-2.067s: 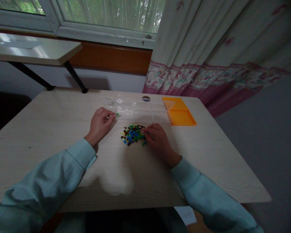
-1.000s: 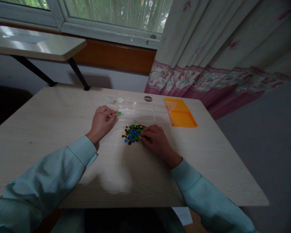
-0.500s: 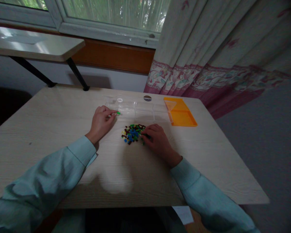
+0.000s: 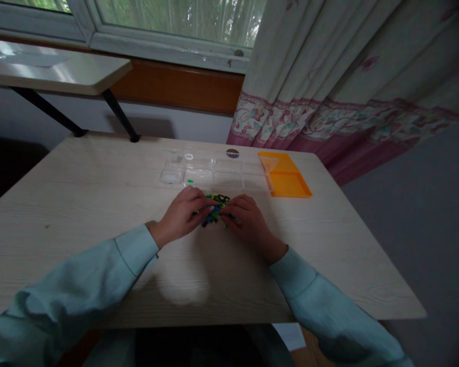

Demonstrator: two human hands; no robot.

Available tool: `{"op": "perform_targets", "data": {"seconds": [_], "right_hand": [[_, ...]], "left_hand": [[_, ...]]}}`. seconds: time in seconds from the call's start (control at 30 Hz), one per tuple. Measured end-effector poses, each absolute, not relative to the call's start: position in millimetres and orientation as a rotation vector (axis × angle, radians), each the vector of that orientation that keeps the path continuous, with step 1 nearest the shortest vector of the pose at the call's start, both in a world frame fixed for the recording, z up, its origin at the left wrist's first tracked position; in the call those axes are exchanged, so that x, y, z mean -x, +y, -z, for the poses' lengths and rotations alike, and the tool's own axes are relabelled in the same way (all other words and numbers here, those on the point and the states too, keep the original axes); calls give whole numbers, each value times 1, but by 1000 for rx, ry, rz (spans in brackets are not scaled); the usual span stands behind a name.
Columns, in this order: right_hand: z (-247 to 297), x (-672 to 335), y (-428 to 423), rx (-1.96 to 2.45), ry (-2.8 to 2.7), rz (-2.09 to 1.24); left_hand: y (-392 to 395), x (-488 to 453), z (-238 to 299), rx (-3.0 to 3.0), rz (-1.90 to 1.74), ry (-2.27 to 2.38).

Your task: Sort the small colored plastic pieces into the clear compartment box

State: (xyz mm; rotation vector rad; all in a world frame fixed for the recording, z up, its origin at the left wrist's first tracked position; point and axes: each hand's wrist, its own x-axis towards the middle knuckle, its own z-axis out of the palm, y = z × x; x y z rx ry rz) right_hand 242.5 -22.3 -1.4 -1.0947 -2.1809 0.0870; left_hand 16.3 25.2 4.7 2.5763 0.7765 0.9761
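Note:
A pile of small toy bricks [image 4: 216, 203] in blue, green, brown and yellow lies on the table, partly covered by my fingers. My left hand [image 4: 186, 214] reaches into it from the left, fingertips drawn together; whatever is between them is too small to tell. From the right, my right hand [image 4: 248, 218] dips its closed fingers into the same pile, and their contents are hidden. Just behind, one small green brick [image 4: 190, 181] lies in a compartment of the clear plastic divided tray [image 4: 228, 182].
An orange plastic box [image 4: 289, 184] stands at the tray's right end, with the tray's corner overlapping it. A round dark-and-white sticker [image 4: 232, 153] is behind the tray. A raised shelf [image 4: 61, 71] on black legs is at the back left; a curtain [image 4: 309, 112] hangs at the back right.
My left hand has let go of the green brick in the tray compartment and moved right and nearer, to the pile. My right hand has stayed at the pile.

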Motion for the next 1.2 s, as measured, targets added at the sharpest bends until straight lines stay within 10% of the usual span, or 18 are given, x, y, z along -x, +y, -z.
{"op": "perform_targets", "data": {"seconds": [1.2], "right_hand": [[3,-244,-22,1167,-2180,-116]], "left_hand": [[28,-19,-4,-2435,-995,892]]}}
